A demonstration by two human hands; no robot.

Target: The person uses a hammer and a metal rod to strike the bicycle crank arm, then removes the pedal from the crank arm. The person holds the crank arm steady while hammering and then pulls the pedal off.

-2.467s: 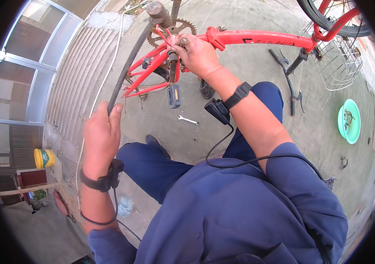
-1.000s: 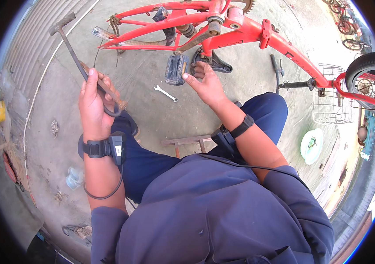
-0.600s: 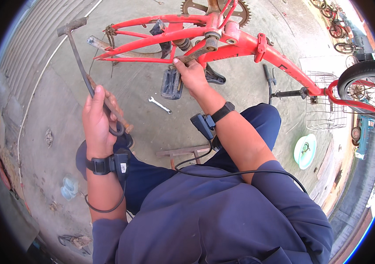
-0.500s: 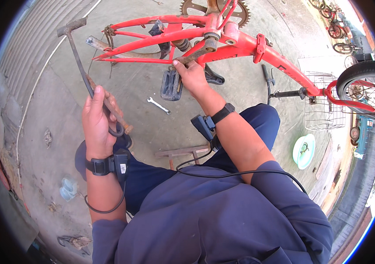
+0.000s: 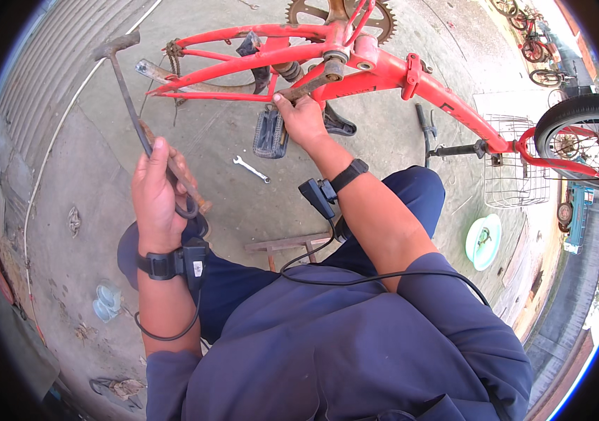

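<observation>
My left hand [image 5: 157, 193] is closed around the dark metal handle of a hammer [image 5: 129, 102], its head up at the far left and its handle bent into a loop at the bottom. A rusty brown rod [image 5: 191, 192] with an orange-brown end lies in the same grip; its kind is unclear. My right hand [image 5: 304, 121] is closed on the rusty crank arm [image 5: 317, 83] of a red bicycle frame [image 5: 391, 74], just by the black pedal [image 5: 270, 133]. The fingers underneath are mostly hidden. The frame has no rear wheel in it; a toothed chainring [image 5: 384, 21] shows at the top.
A wrench [image 5: 252, 169] lies on the concrete below the pedal. To the right are the front wheel [image 5: 573, 133], a wire basket [image 5: 510, 186] and a pale green basin [image 5: 483, 242]. A low wooden stool [image 5: 289, 243] stands between my legs. Cables hang from both wrist straps.
Both hands keep their grips on the hammer and the crank arm. The view has shifted very slightly; nothing else visibly differs.
</observation>
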